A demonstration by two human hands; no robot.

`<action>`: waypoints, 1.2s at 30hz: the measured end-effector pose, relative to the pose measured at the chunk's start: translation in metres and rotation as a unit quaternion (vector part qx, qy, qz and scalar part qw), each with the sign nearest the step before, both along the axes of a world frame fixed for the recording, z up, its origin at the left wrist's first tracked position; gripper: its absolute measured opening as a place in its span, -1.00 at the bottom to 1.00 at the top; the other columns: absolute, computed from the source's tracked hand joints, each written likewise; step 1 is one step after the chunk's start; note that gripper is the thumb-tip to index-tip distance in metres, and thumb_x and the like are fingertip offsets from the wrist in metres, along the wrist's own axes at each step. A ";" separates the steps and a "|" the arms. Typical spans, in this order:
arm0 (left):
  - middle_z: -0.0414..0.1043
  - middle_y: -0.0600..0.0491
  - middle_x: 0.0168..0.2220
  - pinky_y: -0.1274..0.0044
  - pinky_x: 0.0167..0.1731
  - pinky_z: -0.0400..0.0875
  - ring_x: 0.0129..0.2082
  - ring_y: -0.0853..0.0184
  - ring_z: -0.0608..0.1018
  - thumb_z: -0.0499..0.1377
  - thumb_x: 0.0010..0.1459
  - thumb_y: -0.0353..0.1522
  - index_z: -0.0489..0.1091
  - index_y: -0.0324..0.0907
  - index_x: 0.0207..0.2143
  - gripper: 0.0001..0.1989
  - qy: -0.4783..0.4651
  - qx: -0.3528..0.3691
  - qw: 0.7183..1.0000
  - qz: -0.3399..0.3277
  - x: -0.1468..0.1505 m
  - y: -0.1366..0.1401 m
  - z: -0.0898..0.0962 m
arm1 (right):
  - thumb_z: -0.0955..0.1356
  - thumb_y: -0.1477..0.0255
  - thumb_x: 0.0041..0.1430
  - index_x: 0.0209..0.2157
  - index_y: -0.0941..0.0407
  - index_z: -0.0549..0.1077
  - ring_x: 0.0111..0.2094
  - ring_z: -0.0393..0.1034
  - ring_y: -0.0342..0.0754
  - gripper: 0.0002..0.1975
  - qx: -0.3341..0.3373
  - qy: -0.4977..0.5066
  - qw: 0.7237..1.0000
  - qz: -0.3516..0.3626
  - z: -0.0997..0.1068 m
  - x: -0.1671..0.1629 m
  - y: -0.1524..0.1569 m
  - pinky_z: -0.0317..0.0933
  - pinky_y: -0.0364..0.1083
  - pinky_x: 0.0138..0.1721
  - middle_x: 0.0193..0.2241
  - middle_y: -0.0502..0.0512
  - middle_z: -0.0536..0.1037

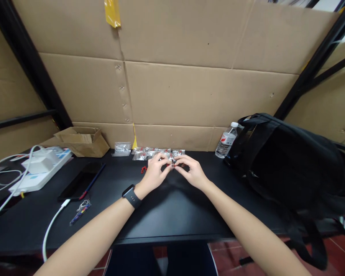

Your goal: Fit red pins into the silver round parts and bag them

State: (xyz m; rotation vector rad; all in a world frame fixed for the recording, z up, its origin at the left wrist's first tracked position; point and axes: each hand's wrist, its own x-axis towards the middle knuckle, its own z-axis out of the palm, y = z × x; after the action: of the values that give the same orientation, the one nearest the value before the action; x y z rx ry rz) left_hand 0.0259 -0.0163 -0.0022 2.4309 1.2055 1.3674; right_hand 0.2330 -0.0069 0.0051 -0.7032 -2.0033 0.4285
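Note:
My left hand (157, 170) and my right hand (191, 171) meet over the middle of the black table. Thumb and fingertips of each are pinched on a small shiny trinket (173, 164) with red parts; its exact kind is too small to tell. A looped red cord (143, 169) lies just left of my left hand; whether it joins the trinket is hidden. Right behind my fingers, a row of small clear plastic bags (140, 154) with red and silvery contents lies along the back. My left wrist wears a dark watch (131, 196).
Along the left are a power strip (43, 176) with white chargers, a phone (82, 180), a keychain (80, 212) and an open cardboard box (84, 145). Clear packets (122, 148) sit behind. To the right stand a water bottle (226, 141) and a black backpack (290, 168). Cardboard (175, 96) walls the back.

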 end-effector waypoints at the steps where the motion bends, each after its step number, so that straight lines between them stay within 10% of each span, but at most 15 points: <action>1: 0.39 0.02 -0.17 0.40 -0.04 0.29 -0.09 0.25 0.46 0.18 0.32 -0.34 0.49 -0.12 -0.26 -0.90 -0.005 -0.006 1.000 -0.014 0.000 0.002 -0.002 | 0.40 0.40 0.28 -0.23 0.05 0.55 -0.01 0.48 0.06 -0.93 0.017 -0.010 1.000 -0.008 0.000 0.001 0.000 0.39 0.01 -0.09 -0.01 0.16 0.57; 9: 0.38 -0.01 -0.06 0.33 0.06 0.29 0.03 0.22 0.43 -0.04 0.44 -0.32 0.39 -0.09 -0.06 -0.78 -0.003 -0.040 0.999 0.007 0.000 0.005 -0.007 | 0.37 0.48 0.28 -0.26 0.07 0.48 0.09 0.35 0.10 -0.96 0.023 -0.103 0.994 -0.029 -0.008 0.003 0.005 0.22 0.16 0.15 0.04 0.19 0.48; 22: 0.38 -0.04 0.15 0.22 0.14 0.25 0.18 0.09 0.36 0.15 0.31 -0.24 0.36 0.03 0.17 -0.62 0.218 -0.057 0.973 -0.052 -0.040 0.024 -0.002 | 0.33 0.50 0.31 -0.26 0.08 0.43 0.10 0.30 0.07 -0.95 0.009 -0.158 0.987 -0.023 -0.006 0.010 0.008 0.18 0.12 0.17 0.05 0.18 0.44; 30: 0.54 0.02 -0.11 0.35 0.07 0.29 -0.02 0.15 0.51 0.31 0.12 -0.31 0.57 -0.03 -0.16 -0.80 0.284 -0.113 0.952 -0.028 -0.094 0.054 -0.006 | 0.40 0.46 0.25 -0.27 0.09 0.49 0.02 0.39 0.04 -0.99 -0.042 -0.220 0.975 0.001 -0.006 0.026 0.020 0.25 0.04 0.11 -0.07 0.14 0.49; 36: 0.57 0.02 -0.23 0.43 -0.06 0.30 -0.13 0.20 0.54 0.18 0.21 -0.40 0.54 -0.11 -0.32 -0.88 0.292 -0.138 0.946 -0.015 -0.076 0.050 -0.014 | 0.57 0.45 -0.09 -0.06 0.12 0.52 -0.03 0.42 0.10 -0.51 -0.112 -0.318 0.938 -0.076 0.000 0.073 0.039 0.27 0.02 0.05 -0.07 0.19 0.51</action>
State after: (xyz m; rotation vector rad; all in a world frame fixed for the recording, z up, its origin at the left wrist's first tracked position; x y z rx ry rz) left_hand -0.0500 0.0335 -0.0157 2.6991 1.3399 0.4150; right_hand 0.3060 0.0324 0.0046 -1.2544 -2.4962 0.3680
